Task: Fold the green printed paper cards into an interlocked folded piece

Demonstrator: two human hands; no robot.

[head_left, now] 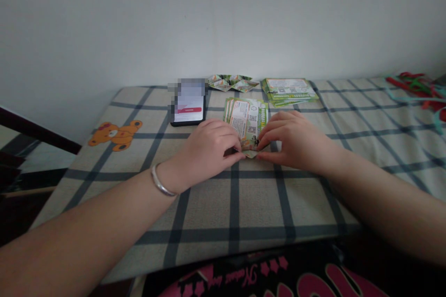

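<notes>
A small fanned stack of green and white printed cards (245, 113), with blocks of text and square codes, lies on the checked tablecloth in front of me. At its near end, a printed card (250, 153) comes to a small point that looks folded. My left hand (216, 144), a silver bangle on its wrist, pinches the left side of that end between thumb and fingers. From the right, my right hand (296, 141) pinches the same end. Fingertips partly cover the card, so how far it is folded I cannot tell.
Behind the stack are folded paper pieces (232, 82) and another pile of printed cards (291, 90). A phone (190, 102) lies to the left, past a bear-shaped cutout (115, 135). Tangled coloured strips (420, 88) sit far right. A white wall (223, 18) borders the table's back.
</notes>
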